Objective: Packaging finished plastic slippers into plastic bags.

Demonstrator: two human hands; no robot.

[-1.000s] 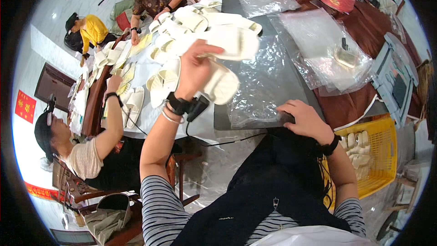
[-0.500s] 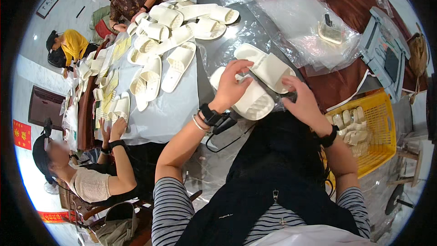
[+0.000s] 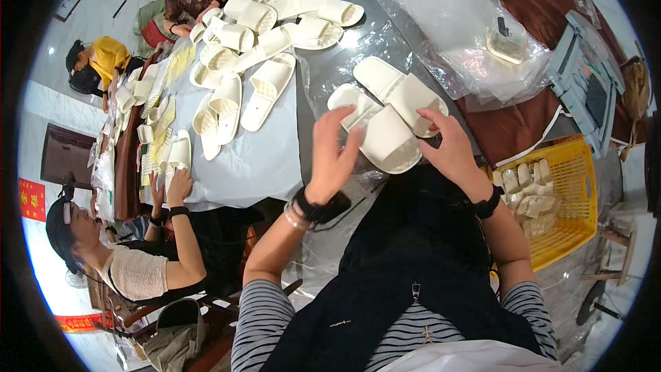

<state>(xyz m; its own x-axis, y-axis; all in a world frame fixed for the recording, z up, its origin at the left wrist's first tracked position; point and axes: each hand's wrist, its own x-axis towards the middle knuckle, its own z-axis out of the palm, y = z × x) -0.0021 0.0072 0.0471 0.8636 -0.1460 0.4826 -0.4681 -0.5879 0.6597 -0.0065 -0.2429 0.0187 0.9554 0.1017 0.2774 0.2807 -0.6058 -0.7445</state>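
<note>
A pair of cream slippers lies side by side at the near table edge, toes toward me: a left slipper (image 3: 391,139) and a right slipper (image 3: 413,100). My left hand (image 3: 334,155) is beside the left slipper, thumb and fingers apart, fingertips close to its outer edge. My right hand (image 3: 451,151) is at the toe end of the pair. Its fingertips touch the right slipper's strap and its thumb is near the left slipper's toe, with a gap between them.
A heap of cream slippers (image 3: 251,38) covers the table's left side. Clear plastic bags (image 3: 441,21) lie at the back right, with a small clear box (image 3: 506,40) on them. A yellow crate (image 3: 568,200) holds bagged slippers. A co-worker (image 3: 138,262) handles slippers at left.
My left hand has drawn back toward me from over the left slipper. That slipper has shifted slightly and sits closer against the right one. My right hand stays at the toe end.
</note>
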